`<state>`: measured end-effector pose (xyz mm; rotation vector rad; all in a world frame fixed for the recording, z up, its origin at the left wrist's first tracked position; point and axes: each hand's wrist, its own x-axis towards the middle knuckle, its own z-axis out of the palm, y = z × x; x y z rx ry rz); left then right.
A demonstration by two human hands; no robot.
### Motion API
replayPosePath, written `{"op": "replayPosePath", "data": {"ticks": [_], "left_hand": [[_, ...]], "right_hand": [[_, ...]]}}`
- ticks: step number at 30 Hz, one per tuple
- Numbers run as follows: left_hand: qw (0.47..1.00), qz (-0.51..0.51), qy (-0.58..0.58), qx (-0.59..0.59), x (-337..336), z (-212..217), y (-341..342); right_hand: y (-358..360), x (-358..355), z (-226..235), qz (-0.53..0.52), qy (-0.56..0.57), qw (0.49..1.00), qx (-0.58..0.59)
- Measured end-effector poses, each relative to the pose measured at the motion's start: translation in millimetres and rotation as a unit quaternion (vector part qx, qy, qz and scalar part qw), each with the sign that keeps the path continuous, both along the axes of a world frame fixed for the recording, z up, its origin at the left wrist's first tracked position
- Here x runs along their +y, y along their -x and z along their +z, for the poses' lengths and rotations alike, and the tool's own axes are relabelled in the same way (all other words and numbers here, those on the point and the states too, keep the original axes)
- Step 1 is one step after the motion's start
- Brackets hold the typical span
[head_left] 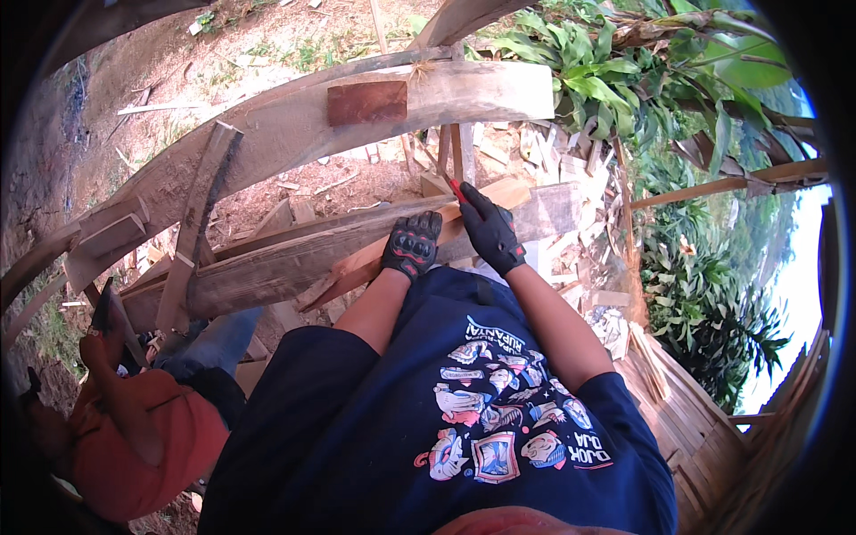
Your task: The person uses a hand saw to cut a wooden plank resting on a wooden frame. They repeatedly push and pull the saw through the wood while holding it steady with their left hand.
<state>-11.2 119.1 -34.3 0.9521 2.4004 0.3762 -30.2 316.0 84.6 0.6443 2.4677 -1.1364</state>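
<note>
My left hand [413, 242], in a black glove with red trim, is closed over a reddish wooden strip [361, 262] that slants across a long plank. My right hand [489, 226], gloved the same way, is closed around a red-handled tool [457, 191] beside the strip's far right end. A thin dark part runs up and left from the handle; its exact kind is too small to make out. The strip lies over the weathered plank [241, 283] in front of my body.
A wide curved beam [276, 129] crosses ahead, with a reddish-brown wood block [366, 102] on it. An upright slat [198, 223] stands at the left. A person in an orange shirt [147, 446] is at the lower left. Wood scraps [571, 160] litter the ground; stacked boards [687, 428] lie at the right.
</note>
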Motion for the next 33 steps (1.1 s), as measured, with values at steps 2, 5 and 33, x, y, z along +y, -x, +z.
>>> {"op": "replayPosePath", "data": {"ticks": [2, 5, 33], "left_hand": [[1.000, 0.001, -0.019, -0.002, 0.1, -3.4, 2.2], [0.998, 0.035, -0.041, 0.019, -2.3, 6.1, 0.5], [0.998, -0.021, -0.008, 0.054, -1.2, -12.1, -3.6]], "right_hand": [[-22.2, 1.5, 51.1, 0.030, -0.010, 0.999, -0.023], [-56.0, 5.8, 122.5, 0.057, -0.013, 0.998, 0.025], [38.6, -24.8, 38.1, 0.046, -0.089, 0.993, -0.065]]}}
